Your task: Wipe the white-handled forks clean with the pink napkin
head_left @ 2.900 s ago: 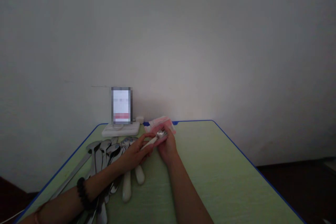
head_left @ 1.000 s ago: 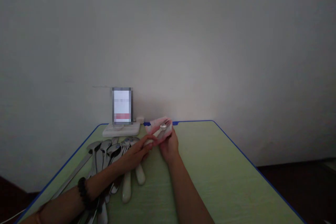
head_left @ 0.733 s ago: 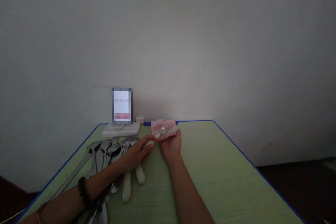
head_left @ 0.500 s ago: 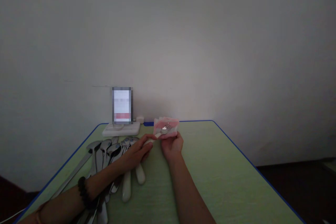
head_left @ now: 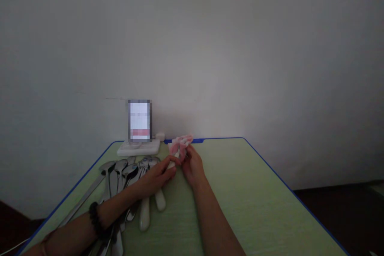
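Cloth folding in around the fork

The pale wall point(head_left: 255, 68) is standing behind the green surface point(head_left: 246, 200), which is filling the lower part of my view. On my left, a spread of metal cutlery point(head_left: 107, 166) is lying partly under my left forearm, with two thick pale handles point(head_left: 145, 214) pointing back toward me. My left hand point(head_left: 157, 176) is reaching across the spread, while my right hand point(head_left: 193, 168) is meeting it near the far edge. A lit device point(head_left: 139, 122) is standing upright beyond the cutlery, just above a white base point(head_left: 138, 149).

The change is in the pink-and-white cloth point(head_left: 174, 150): it was lying spread beneath the fork, and now it is bunching and folding around the fork's head — so the tines are mostly disappearing from sight. My right grip is closing on the cloth with its fingers curled, not opened out flat. The fork point(head_left: 171, 165) is staying between both hands, its pale handle slanting up into the folds. My left grip is pinching that handle — nearly closed, thumb below and fingers above.
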